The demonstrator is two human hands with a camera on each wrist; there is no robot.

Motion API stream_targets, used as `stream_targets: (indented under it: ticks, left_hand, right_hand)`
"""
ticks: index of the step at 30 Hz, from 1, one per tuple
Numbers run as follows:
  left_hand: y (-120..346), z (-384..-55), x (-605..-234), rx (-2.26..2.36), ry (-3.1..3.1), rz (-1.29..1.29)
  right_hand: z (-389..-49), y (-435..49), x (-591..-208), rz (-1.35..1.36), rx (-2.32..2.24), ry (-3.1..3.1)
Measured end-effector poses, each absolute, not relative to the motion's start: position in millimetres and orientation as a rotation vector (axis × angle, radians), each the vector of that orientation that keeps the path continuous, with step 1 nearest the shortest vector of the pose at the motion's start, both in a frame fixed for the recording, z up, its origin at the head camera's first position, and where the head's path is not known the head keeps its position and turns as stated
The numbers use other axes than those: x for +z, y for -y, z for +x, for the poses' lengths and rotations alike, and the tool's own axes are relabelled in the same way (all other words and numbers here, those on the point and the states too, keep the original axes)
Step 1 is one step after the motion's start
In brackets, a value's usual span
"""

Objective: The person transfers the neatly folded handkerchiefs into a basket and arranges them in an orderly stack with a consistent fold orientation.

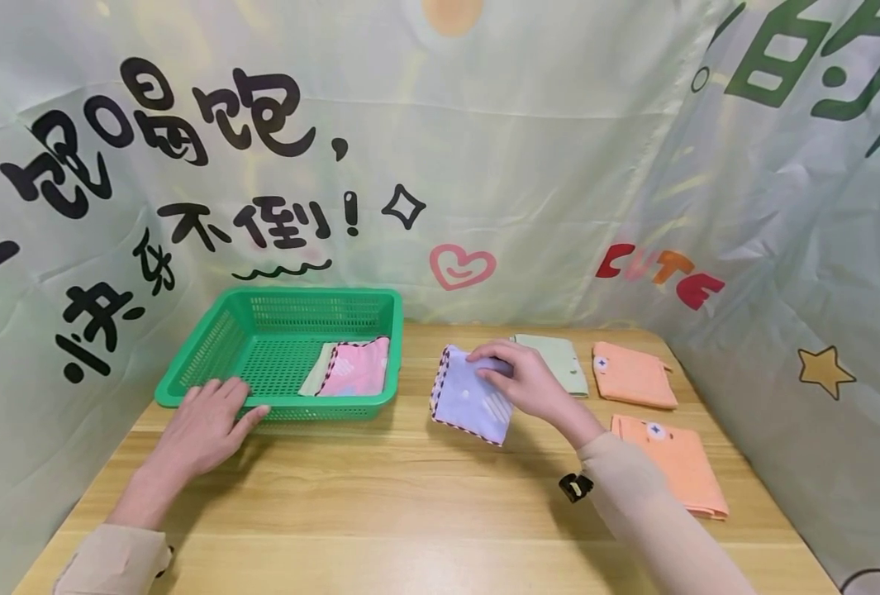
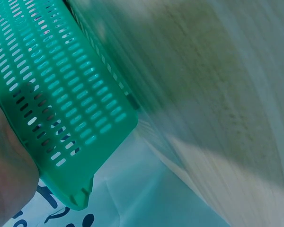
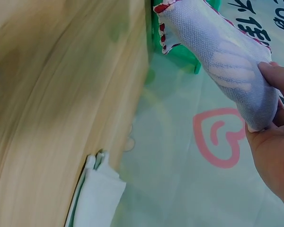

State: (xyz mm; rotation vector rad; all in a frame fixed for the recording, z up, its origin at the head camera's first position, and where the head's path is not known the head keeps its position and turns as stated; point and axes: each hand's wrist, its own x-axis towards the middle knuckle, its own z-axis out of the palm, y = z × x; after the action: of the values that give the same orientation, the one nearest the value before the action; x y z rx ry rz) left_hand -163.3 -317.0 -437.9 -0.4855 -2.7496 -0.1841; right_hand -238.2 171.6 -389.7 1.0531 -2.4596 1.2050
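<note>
My right hand (image 1: 517, 376) pinches a folded lavender towel (image 1: 469, 397) by its upper edge, above the table. The towel has a striped dark-and-white trim and pale printed stripes; in the right wrist view the towel (image 3: 222, 56) bends between thumb and fingers. My left hand (image 1: 202, 426) grips the near left rim of a green plastic basket (image 1: 358, 405), fingers over the edge and thumb outside. Only part of that left hand (image 2: 12, 170) shows in the left wrist view. Inside the basket, a folded pink towel (image 1: 354, 368) lies partly over a pale green cloth (image 1: 316, 372).
Right of the raised towel, a folded pale green towel (image 1: 558, 364) lies near the table's back edge. Beside it are two folded orange towels, a rear one (image 1: 633, 376) and a nearer one (image 1: 681, 467). A printed fabric backdrop (image 1: 544, 207) stands around the wooden table (image 1: 380, 496).
</note>
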Motion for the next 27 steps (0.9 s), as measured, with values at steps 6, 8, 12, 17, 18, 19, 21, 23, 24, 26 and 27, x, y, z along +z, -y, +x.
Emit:
stream_targets:
  ticks: [6, 8, 12, 17, 18, 19, 21, 23, 24, 26, 27]
  left_hand:
    - [317.6, -163.8, -438.4, -0.183, 2.757, -0.482]
    - [317.6, -164.0, -438.5, -0.182, 2.758, -0.483]
    - [317.5, -164.2, -438.0, -0.18, 2.752, -0.488]
    - [317.3, -164.1, -437.0, -0.181, 2.749, -0.489]
    - [317.3, -164.1, -436.8, -0.182, 2.749, -0.49]
    - [317.3, -164.1, -436.8, -0.182, 2.749, -0.491]
    - [317.4, -164.1, -436.9, -0.181, 2.75, -0.491]
    - [317.5, -164.3, -437.5, -0.181, 2.749, -0.491]
    - [317.6, -164.4, -437.8, -0.18, 2.749, -0.491]
    - [317.7, -164.6, -438.4, -0.18, 2.751, -0.488]
    - [317.6, -164.6, -438.6, -0.181, 2.752, -0.488]
  right_hand:
    - [-242.3, -161.6, -386.4, 1.067, 1.218, 2.437]
    - [-242.6, -158.1, -384.1, 1.07, 1.223, 2.428]
    - [-244.1, -150.9, -379.3, 1.071, 1.236, 2.415]
    - [-247.0, -142.3, -372.6, 1.075, 1.246, 2.399]
    - [-247.3, -140.7, -371.3, 1.076, 1.252, 2.395]
    - [-247.5, -139.0, -370.0, 1.077, 1.257, 2.39]
    - [-248.0, -135.8, -368.0, 1.07, 1.268, 2.382]
    - [-248.5, -132.6, -366.3, 1.063, 1.271, 2.373]
    - [-249.1, -131.0, -365.4, 1.06, 1.272, 2.371]
    - [-250.1, -127.9, -363.3, 1.059, 1.269, 2.363]
    - [-250.6, -126.5, -362.1, 1.062, 1.264, 2.358]
